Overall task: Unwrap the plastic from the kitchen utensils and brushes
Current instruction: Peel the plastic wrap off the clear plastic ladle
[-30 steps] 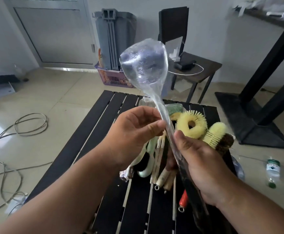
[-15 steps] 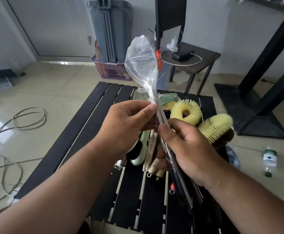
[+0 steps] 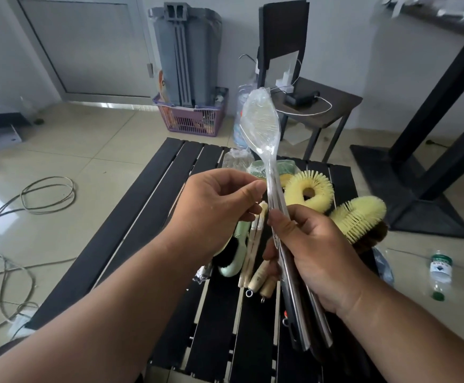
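Head view: at the centre of the frame the right hand grips the handle of a long metal spoon wrapped in clear plastic, fingers and thumb curled round the shaft, the bowl tilted up toward the upper middle of the frame. The left hand, just left of it, pinches the plastic at the neck of the spoon between thumb and fingertips. The wrap covers the whole bowl and runs down the shaft.

Below the hands, on a black slatted table, lie the other pieces: a round yellow brush right of centre, a second yellow brush further right at the table edge, a pale green brush with dark bristles under the left hand, and wooden-handled brushes beside it.

On the floor at lower right lies a small bottle. At the left, cables coil over the tiles. At the upper middle, a grey bin stands in a purple basket.
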